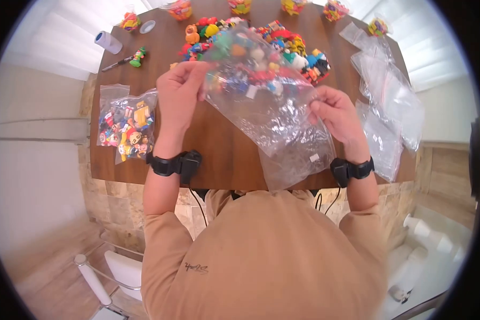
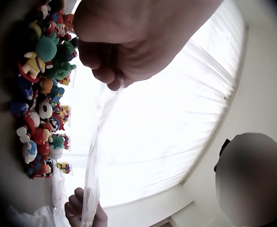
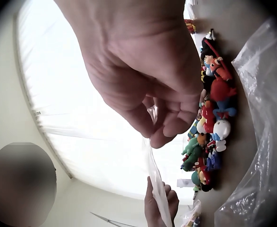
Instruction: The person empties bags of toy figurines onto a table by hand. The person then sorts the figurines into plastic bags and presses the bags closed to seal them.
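Observation:
Between both hands a clear plastic bag [image 1: 274,114] is stretched out above the table, with a small white label on it. My left hand [image 1: 180,93] pinches one edge of it between thumb and fingers. The opposite edge is pinched by my right hand [image 1: 335,113]. In the left wrist view the bag [image 2: 92,182] shows as a thin strip running down from the fingertips of the left hand [image 2: 124,42]. A pile of small toy figures [image 1: 304,56] lies beyond the bag and shows partly through it. More clear plastic [image 1: 293,165] with a white label reaches the table's front edge.
Left on the table [image 1: 224,154] are filled bags of figures [image 1: 136,130], a green figure [image 1: 137,57], a pen [image 1: 117,64] and a white roll [image 1: 108,42]. Several flat clear bags [image 1: 381,101] lie at right. Cups of colourful pieces [image 1: 240,6] line the far edge.

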`<state>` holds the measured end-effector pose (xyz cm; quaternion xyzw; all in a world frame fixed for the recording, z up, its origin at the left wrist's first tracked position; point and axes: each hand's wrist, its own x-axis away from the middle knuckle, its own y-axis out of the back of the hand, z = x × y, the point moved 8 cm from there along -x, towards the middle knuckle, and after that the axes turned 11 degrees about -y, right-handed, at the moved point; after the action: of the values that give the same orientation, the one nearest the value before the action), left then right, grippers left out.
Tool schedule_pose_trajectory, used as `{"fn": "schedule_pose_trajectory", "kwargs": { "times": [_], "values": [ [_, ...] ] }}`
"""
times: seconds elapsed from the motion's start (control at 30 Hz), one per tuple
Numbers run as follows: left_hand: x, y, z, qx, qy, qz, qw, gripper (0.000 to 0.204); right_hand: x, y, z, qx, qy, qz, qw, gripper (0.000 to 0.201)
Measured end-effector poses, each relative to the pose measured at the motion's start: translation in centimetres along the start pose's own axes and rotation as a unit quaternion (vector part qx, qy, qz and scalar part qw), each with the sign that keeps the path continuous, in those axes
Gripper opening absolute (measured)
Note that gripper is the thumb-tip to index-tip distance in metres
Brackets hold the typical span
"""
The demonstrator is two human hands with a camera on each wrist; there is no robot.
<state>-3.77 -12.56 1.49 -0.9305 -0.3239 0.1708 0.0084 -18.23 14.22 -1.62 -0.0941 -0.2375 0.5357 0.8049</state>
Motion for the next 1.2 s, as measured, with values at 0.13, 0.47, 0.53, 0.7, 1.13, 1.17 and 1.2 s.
{"fn": "schedule_pose_trajectory", "kwargs": {
  "times": [0.13,0.47,0.53,0.7,1.13,1.17,1.2],
  "values": [
    [2.1,2.6,-2.1,-0.091,0.041,-0.007,0.995,0.015,2.7,-0.7,0.5,0.349,-0.051,-0.13,0.927,0.05],
    [7.3,7.7,-3.7,-0.528,-0.034,-0.024,0.848,0.027,4.8,-0.8,-1.8,0.661,-0.027,-0.166,0.731,0.048],
    [7.2,5.1,-6.8,-0.62,-0.162,-0.014,0.768,0.028,6.1,-0.9,-0.2,0.6,0.026,-0.167,0.782,0.04],
    [10.0,-0.6,-6.5,-0.48,-0.175,0.154,0.846,0.028,16.0,6.7,6.7,0.424,0.004,-0.382,0.821,0.04],
    [10.0,-5.4,2.1,-0.478,-0.036,0.284,0.83,0.021,20.5,9.3,8.8,0.564,0.03,-0.574,0.593,0.047],
    [10.1,-5.3,1.9,-0.476,-0.037,0.288,0.83,0.021,19.2,6.5,9.1,0.553,0.074,-0.538,0.631,0.045],
    [10.0,-4.6,2.1,-0.432,0.016,0.262,0.863,0.016,16.9,4.1,8.5,0.561,0.077,-0.462,0.682,0.042]
  ]
}}
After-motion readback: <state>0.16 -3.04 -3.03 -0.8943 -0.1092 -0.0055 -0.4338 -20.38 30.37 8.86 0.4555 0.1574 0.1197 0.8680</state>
